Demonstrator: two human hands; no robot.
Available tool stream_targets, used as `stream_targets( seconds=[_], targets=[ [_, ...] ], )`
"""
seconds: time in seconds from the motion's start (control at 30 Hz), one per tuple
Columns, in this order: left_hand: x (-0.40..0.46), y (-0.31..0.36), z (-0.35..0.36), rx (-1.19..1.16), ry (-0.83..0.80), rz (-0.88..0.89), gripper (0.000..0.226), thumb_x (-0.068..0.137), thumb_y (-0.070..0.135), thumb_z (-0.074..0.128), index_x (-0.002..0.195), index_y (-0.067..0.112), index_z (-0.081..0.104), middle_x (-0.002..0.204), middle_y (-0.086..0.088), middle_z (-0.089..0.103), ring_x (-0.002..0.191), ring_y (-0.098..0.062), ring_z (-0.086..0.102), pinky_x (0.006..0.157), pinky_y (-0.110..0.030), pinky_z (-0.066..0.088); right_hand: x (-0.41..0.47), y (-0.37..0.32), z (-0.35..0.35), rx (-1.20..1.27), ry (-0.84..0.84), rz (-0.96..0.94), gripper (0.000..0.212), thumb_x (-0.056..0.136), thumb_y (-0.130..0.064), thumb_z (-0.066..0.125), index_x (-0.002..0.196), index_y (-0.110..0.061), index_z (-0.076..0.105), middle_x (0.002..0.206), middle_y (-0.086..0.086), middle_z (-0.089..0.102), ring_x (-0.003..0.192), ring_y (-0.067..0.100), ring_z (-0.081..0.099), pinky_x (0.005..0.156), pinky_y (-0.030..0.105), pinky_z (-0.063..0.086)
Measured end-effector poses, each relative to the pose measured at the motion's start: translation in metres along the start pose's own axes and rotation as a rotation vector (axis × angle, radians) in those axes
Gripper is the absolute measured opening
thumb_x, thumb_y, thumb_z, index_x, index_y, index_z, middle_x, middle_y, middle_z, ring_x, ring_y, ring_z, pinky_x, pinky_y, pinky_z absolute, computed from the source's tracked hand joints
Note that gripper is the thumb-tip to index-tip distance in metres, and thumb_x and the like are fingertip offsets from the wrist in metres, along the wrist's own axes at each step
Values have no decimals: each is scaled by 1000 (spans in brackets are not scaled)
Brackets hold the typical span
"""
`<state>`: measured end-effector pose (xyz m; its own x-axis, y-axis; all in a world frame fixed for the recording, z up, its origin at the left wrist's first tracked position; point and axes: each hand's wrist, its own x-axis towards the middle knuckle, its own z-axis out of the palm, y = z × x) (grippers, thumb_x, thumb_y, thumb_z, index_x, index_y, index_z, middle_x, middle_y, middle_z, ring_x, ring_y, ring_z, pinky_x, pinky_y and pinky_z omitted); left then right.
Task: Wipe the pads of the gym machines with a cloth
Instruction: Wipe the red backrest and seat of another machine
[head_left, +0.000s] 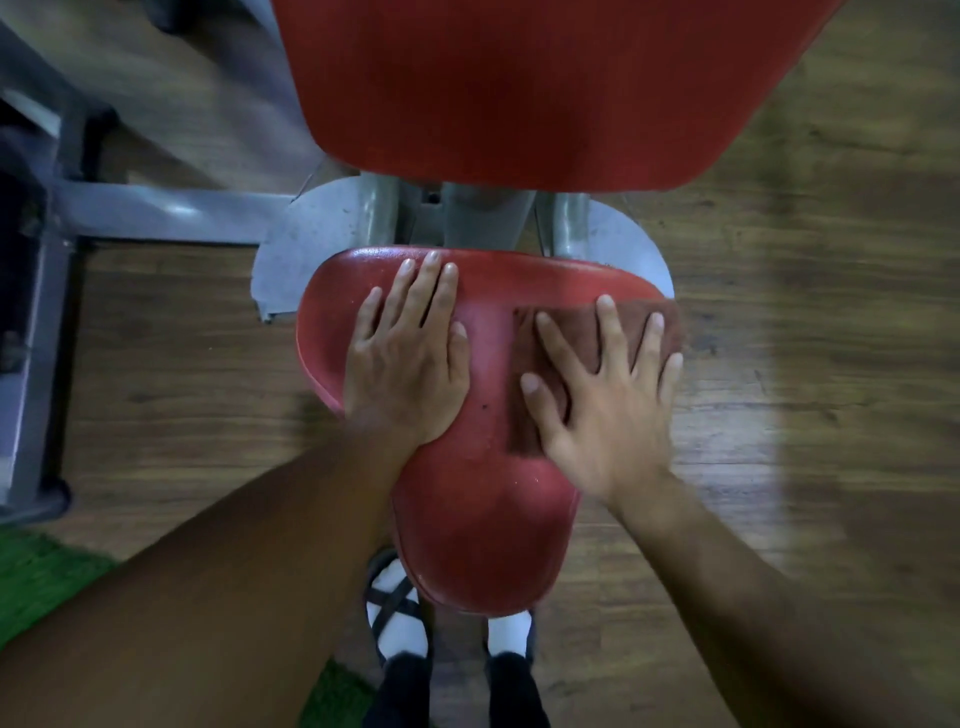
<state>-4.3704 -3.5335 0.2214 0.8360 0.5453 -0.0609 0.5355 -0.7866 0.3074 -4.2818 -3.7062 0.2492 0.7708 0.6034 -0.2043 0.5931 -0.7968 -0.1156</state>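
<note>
A red seat pad (483, 499) of a gym machine fills the middle of the view, narrowing toward me. My left hand (410, 358) lies flat on its left half, fingers straight and close together. My right hand (608, 400) presses a dark reddish-brown cloth (566, 332) flat against the pad's right half, fingers spread wide. The cloth reaches the pad's right edge and is partly hidden under my palm. A larger red back pad (509, 88) stands above the seat.
Grey metal frame parts (322, 228) sit behind the seat, and a grey beam (156, 213) runs off to the left. The floor (779, 312) is wood-patterned. Green turf (36, 577) lies at the lower left. My feet (400, 623) stand under the seat's tip.
</note>
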Motion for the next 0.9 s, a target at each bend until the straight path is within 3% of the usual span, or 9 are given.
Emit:
stream_targets(
  seconds=[0.2, 0.3, 0.4, 0.57, 0.7, 0.8, 0.9],
  targets=[
    [-3, 0, -1, 4, 6, 5, 60, 99, 35, 25, 155, 16, 28, 163, -1, 25, 151, -17, 19, 121, -43, 15, -12, -25, 2, 108, -10, 75, 57, 94, -69, 29, 149, -54, 25, 168, 3, 6, 148, 51, -6, 112, 76, 5],
    [-2, -2, -1, -18, 7, 17, 59, 99, 35, 24, 156, 17, 27, 163, 0, 24, 151, -16, 17, 122, -42, 14, -74, -56, 10, 118, 23, -68, 57, 95, -63, 36, 150, -46, 35, 165, 4, 20, 148, 53, 3, 109, 77, 11],
    [-5, -3, 0, -23, 3, -6, 57, 101, 34, 26, 156, 18, 24, 164, 0, 21, 152, -15, 14, 122, -41, 11, -81, -42, 11, 118, 0, -180, 60, 93, -66, 37, 149, -46, 36, 165, 0, 22, 150, 48, 2, 111, 76, 14],
    [-5, -5, 4, -30, 10, -38, 57, 102, 34, 28, 157, 19, 23, 165, 1, 19, 152, -15, 13, 123, -41, 9, -95, -46, 15, 286, 56, -18, 60, 95, -59, 42, 151, -37, 39, 164, 5, 23, 151, 45, 2, 112, 72, 19],
    [-5, -6, 3, -34, 0, -34, 57, 102, 35, 27, 157, 19, 22, 165, 1, 18, 152, -15, 12, 123, -41, 8, -151, -51, 27, 214, 97, -256, 62, 94, -62, 48, 149, -33, 45, 159, 7, 35, 150, 42, 18, 111, 67, 21],
    [-7, -5, 3, -22, -3, -42, 58, 103, 36, 26, 157, 18, 19, 165, 1, 16, 152, -15, 11, 123, -41, 6, -128, -23, 34, 226, 170, -428, 64, 90, -65, 56, 142, -27, 53, 150, 10, 48, 145, 42, 32, 110, 71, 28],
    [-8, -5, 4, -10, 0, -37, 59, 102, 37, 26, 157, 18, 20, 165, 1, 16, 152, -15, 10, 123, -41, 7, -107, -12, 35, 298, 198, -532, 62, 88, -60, 59, 137, -22, 60, 148, 12, 50, 144, 41, 33, 110, 69, 27]
  ],
)
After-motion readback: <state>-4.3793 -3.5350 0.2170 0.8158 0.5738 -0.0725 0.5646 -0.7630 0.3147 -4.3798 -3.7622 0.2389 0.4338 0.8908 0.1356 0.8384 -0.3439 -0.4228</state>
